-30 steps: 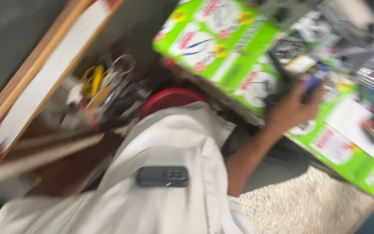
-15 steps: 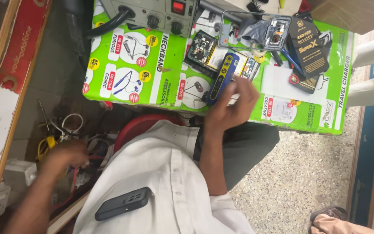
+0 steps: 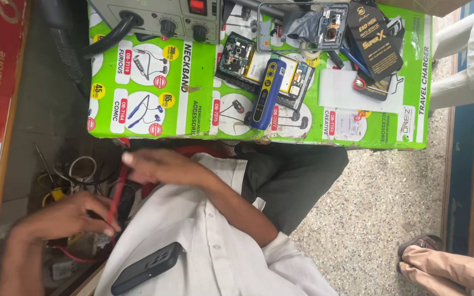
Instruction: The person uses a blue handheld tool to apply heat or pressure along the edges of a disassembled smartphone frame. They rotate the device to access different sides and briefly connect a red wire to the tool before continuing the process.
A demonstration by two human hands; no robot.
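Both hands are working on a thin red rod-shaped probe (image 3: 117,194); the left hand (image 3: 69,216) is pinching the lower end of it between thumb and fingers, closed around it; the right hand (image 3: 157,166) is closing its fingertips on the upper end, forearm crossing over the white buttoned shirt (image 3: 204,246); the probe is running slightly tilted between the two hands, just above a tangle of wires and tools (image 3: 75,175) lying in the open space under the left hand; a red wire (image 3: 78,256) is trailing below the left hand.

A black smartphone (image 3: 146,268) is sticking out of the shirt pocket, below and right of both hands.

Beyond the right hand, the green printed cardboard-covered worktop (image 3: 138,120) is carrying repair gear; a blue and yellow handheld tool (image 3: 267,93) is lying nearest beyond the right hand, well apart from it; an opened phone circuit board (image 3: 237,55) is sitting just beside the tool; a grey bench unit with black knobs and a red switch (image 3: 154,16) is standing at the far edge; a black flat packet (image 3: 374,38) is lying further to the right.

Another person's sandalled foot (image 3: 421,244) is showing on the speckled floor (image 3: 374,203), far right of the hands.
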